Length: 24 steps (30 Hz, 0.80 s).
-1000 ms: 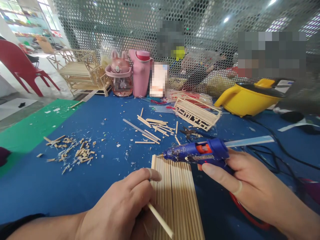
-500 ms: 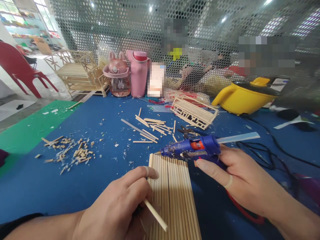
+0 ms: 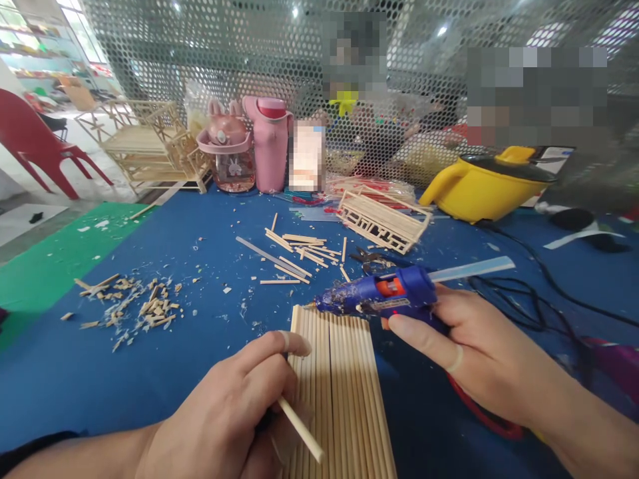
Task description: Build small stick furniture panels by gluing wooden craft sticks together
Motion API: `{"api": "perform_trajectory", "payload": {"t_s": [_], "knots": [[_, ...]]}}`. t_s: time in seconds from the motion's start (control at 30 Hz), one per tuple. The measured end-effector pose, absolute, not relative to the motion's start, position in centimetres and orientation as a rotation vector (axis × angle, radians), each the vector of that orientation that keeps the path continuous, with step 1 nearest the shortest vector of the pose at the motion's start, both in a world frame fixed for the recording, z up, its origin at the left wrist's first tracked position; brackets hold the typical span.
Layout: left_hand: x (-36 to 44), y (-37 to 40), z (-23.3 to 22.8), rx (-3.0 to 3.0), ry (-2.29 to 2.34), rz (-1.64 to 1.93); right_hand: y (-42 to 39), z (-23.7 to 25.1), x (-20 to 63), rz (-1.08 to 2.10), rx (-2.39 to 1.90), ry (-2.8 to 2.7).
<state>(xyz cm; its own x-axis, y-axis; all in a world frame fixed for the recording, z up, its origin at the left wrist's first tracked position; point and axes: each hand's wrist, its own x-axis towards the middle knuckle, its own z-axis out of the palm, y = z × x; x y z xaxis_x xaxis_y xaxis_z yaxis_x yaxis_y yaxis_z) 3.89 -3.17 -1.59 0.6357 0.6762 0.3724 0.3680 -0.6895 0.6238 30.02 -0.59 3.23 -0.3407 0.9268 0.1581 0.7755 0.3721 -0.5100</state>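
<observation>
A panel of thin round wooden sticks laid side by side stretches out in front of me, with a dark gap between two of them. My left hand rests on its left side, index finger lying over the sticks, while a loose wooden stick is gripped in its curled fingers. In my right hand is a blue hot glue gun, a translucent glue stick jutting from its back. The nozzle is at the panel's far edge, near the left corner. Whether it touches I cannot tell.
Beyond lie short cut sticks, pliers and a small stick frame. Scraps litter the left. A yellow pot, pink bottles and a stick model stand before a perforated metal screen. Cables run at right.
The camera view has shifted slightly, so the scene sits a little further left. Both hands keep their holds, and the glue gun's nozzle stays near the same corner.
</observation>
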Motion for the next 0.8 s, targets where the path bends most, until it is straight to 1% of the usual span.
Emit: {"api": "perform_trajectory", "payload": {"t_s": [0.17,0.43,0.63,0.8], "knots": [[3.8,-3.3,-1.5,2.347,0.801,0.837,-0.5,3.5,30.3,0.432,-1.473,-2.206],[3.6,-3.1,-1.7,2.331,0.739,0.846,-0.1,3.7,30.1,0.476,-1.456,-2.224],[4.1,-2.9,-1.5,2.311,0.86,0.874,-0.4,4.5,31.1,0.452,-1.447,-2.173],[4.2,-3.0,-1.4,2.309,0.84,0.851,-0.6,4.1,30.7,0.443,-1.487,-2.214]]}}
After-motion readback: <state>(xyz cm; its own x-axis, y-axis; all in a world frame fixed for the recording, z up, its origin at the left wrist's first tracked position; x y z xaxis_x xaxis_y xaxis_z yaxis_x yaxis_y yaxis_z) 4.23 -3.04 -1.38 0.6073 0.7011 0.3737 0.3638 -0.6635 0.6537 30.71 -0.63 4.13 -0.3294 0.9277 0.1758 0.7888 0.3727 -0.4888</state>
